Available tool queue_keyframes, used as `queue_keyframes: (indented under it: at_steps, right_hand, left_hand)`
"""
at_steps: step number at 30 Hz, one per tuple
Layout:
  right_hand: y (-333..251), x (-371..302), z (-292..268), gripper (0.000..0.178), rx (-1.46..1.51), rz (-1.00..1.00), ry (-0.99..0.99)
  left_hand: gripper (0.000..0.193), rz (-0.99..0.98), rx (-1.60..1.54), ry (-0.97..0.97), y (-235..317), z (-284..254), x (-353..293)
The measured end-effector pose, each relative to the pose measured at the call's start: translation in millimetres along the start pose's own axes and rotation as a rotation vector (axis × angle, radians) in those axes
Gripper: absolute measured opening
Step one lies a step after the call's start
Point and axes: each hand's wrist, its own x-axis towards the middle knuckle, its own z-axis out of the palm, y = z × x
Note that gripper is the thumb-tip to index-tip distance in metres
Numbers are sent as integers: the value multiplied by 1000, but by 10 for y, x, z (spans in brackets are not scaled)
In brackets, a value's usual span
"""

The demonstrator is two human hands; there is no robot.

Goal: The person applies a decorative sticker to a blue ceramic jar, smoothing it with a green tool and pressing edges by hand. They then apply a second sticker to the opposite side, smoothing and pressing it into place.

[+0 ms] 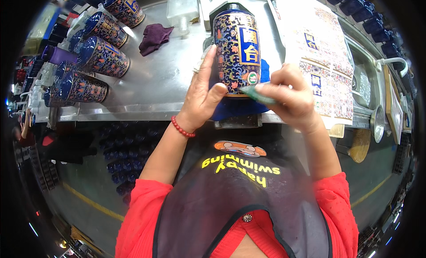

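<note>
A dark blue bottle with a colourful floral pattern and a gold-edged blue label lies on the metal worktop, its neck pointing away from me. Flat along its left side rests my left hand, fingers stretched and thumb apart near the base. White coverings show on some of those fingertips. My right hand pinches a green translucent scraper, whose tip is at the bottle's lower end beside a small round green-and-white mark. Blue cloth shows under and beside the bottle.
Several similar decorated bottles stand at the left of the metal worktop. A crumpled purple cloth lies nearby. Printed floral sheets are at the right, beside a sink with a white faucet and a metal ladle.
</note>
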Motion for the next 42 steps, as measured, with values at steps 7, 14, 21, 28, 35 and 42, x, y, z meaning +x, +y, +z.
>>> queue_keyframes:
  at_steps: [7,14,21,28,35,42]
  right_hand:
    - [-70,-154,-14,42,52,-26,-165]
    - [23,-206,59,46,92,65,28]
    - [-70,-284,53,48,185,170,37]
    - [-298,57,49,38,-2,19,-119]
    - [-307,47,119,32,-264,-39,-54]
    - [-382,-1,119,30,-297,-84,-97]
  left_hand:
    - [88,-7,87,-27,-76,11,-15]
    - [90,0,69,-48,-96,2,-33]
    - [115,149,670,-45,-56,-73,4]
    - [103,230,1000,18,290,-114,23]
    - [105,263,838,51,256,-37,60]
    - [108,226,834,68,234,44,30]
